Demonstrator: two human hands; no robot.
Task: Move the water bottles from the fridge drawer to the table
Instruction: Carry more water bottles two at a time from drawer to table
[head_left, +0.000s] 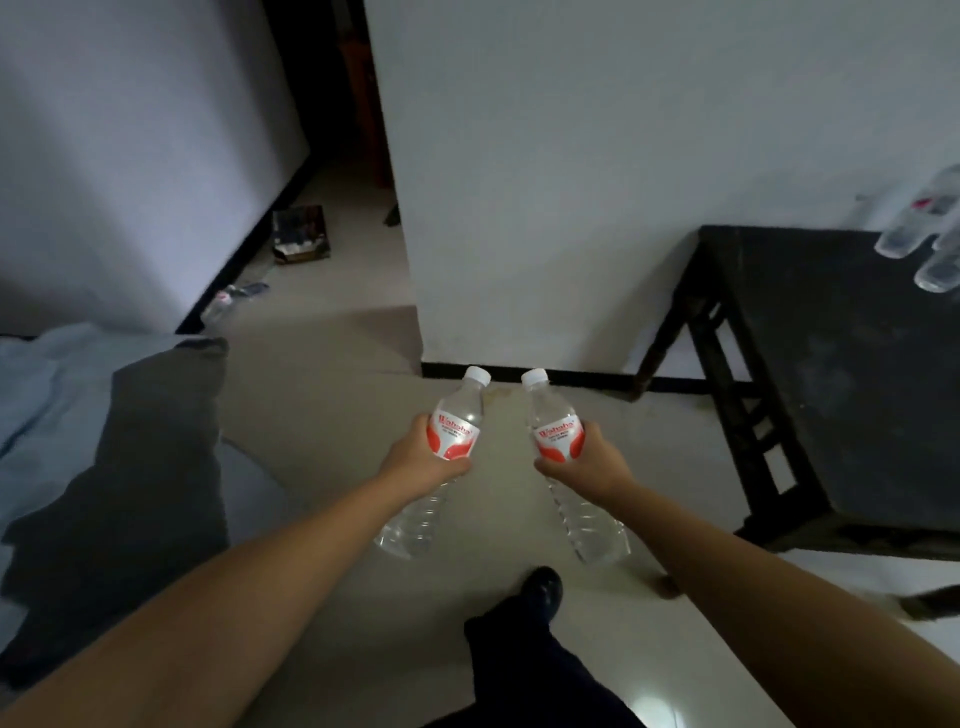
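Bottles of water filled both hands: the left bottle (453, 435) sat in the curled fingers of the left hand (420, 460), the right bottle (560, 441) in the wrapped grip of the right hand (592, 462), caps tilted toward each other above the pale floor (322, 395). To the right stood the dark table (831, 374), more bottles (924, 228) at its far edge.

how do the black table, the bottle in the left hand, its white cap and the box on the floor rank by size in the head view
1. black table
2. bottle in the left hand, though nearness to the camera inflates it
3. box on the floor, far off, so unsure against the bottle
4. white cap
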